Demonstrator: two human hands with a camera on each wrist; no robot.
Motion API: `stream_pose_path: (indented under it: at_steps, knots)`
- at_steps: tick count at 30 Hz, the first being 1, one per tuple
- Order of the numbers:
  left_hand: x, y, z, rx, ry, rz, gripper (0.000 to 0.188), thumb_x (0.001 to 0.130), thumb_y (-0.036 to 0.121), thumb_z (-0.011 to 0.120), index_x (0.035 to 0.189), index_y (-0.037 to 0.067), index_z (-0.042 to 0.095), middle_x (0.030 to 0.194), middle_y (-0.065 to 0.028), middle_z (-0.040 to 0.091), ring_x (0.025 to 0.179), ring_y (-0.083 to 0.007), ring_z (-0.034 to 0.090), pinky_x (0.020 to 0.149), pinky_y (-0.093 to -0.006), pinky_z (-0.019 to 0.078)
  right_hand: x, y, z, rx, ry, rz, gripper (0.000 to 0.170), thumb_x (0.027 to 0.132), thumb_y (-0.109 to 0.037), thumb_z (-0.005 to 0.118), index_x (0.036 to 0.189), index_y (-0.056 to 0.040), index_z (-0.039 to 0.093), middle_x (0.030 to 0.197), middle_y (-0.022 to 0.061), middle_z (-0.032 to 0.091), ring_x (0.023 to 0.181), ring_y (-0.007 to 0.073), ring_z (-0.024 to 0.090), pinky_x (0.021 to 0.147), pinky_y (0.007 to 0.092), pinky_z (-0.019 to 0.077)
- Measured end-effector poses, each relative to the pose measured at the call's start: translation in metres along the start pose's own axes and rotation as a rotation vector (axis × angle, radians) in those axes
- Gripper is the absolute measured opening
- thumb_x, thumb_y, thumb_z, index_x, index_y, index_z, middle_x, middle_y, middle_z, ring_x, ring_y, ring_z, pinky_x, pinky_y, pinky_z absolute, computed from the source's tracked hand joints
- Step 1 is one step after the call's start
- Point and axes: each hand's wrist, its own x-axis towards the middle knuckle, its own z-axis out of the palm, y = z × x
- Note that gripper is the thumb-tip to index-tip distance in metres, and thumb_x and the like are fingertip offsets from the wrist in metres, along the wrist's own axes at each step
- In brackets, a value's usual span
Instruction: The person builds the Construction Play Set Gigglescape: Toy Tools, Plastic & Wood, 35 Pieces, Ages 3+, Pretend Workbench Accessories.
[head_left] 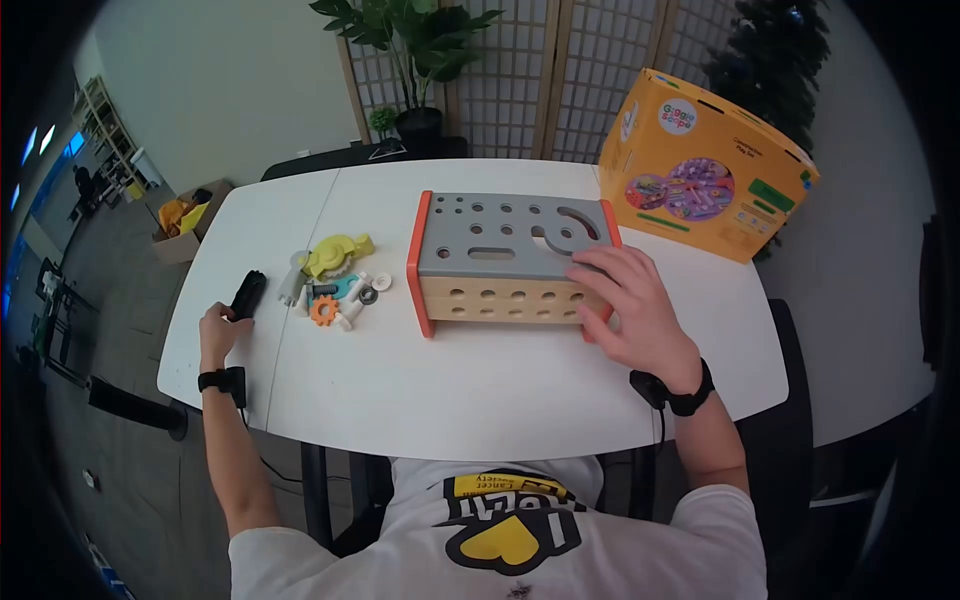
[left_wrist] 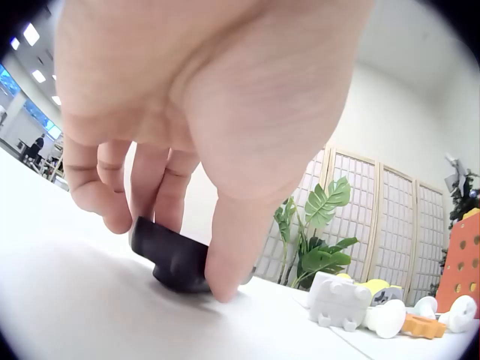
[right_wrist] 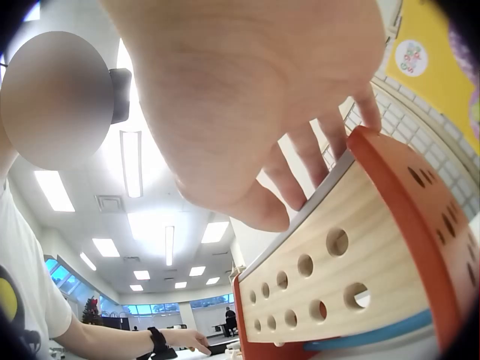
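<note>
A toy workbench [head_left: 517, 255] with a grey, slotted top, pale wooden sides full of round holes and orange end panels stands mid-table. My right hand [head_left: 632, 300] rests at its right end, fingers extended over the grey top [right_wrist: 300, 221] and thumb near the front edge. Far to the left, my left hand [head_left: 217, 332] pinches a small, long black object [head_left: 249, 294] between thumb and fingers, low over the white table. The black object [left_wrist: 178, 259] is partly covered by the thumb in the left wrist view; its kind cannot be told.
Between left hand and workbench lies a pile of toy parts: a yellow-green toy circular saw [head_left: 335, 255], an orange gear [head_left: 324, 311], white screws and nuts. A big yellow-orange box [head_left: 690, 165] stands at the back right. Behind the table are a potted plant [head_left: 418, 122] and lattice screens.
</note>
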Motion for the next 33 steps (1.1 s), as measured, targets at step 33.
stream_pose_path:
  at_steps: [33]
  knots:
    - [-0.071, 0.295, -0.083, -0.380, -0.263, 0.611, 0.028, 0.087, 0.005, 0.078, 0.113, -0.002, 0.071, 0.092, -0.0096, 0.073, 0.082, -0.0135, 0.065, 0.077, -0.0283, 0.0527, -0.015, 0.023, -0.012, 0.169, 0.010, 0.331, 0.052, 0.081, -0.015, 0.079, 0.128, 0.0033, 0.066, 0.139, 0.0220, 0.063, 0.129, 0.0389, 0.060, 0.111, 0.0429, 0.0474]
